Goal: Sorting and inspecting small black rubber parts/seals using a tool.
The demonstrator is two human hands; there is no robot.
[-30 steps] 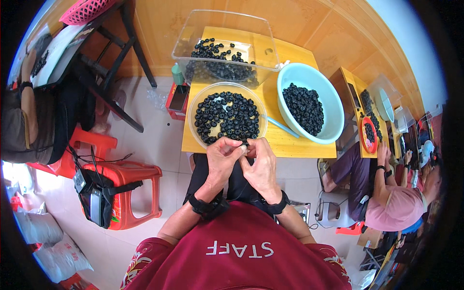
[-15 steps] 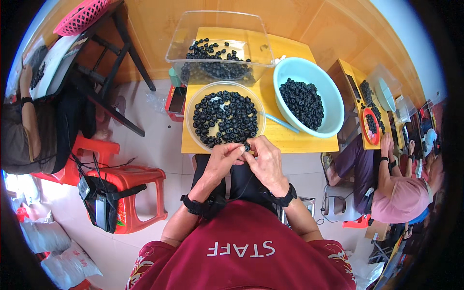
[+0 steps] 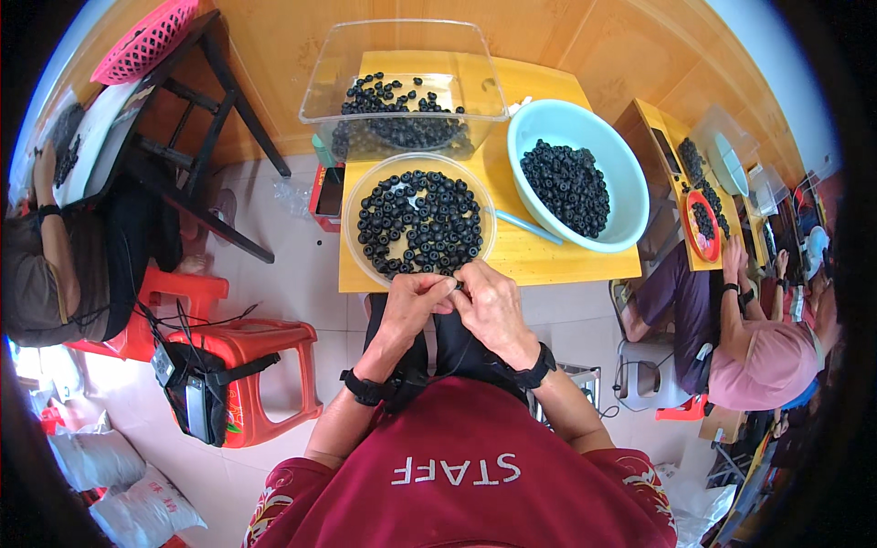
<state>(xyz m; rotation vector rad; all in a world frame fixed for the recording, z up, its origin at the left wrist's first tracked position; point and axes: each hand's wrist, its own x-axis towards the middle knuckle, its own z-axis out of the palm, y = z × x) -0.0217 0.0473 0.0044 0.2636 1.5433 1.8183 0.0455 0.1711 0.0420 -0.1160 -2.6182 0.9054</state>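
Observation:
My left hand and my right hand meet at the table's front edge, thumbs and fingertips pinched together. Between them shows a bit of a small black ring-shaped part, mostly covered by the fingers. Just beyond my fingertips stands a round see-through tub with many small black ring-shaped parts in it, each with a hole. A light blue basin to the right holds a heap of similar black parts.
A see-through rectangular bin with more black parts stands at the back of the yellow table. A blue stick lies between tub and basin. On the left are a red stool and a black bag. Other people sit at both sides.
Both hands have shifted slightly left and toward me, still pinched together. The small black part shows less between the fingertips now. The whole view has also moved a little.

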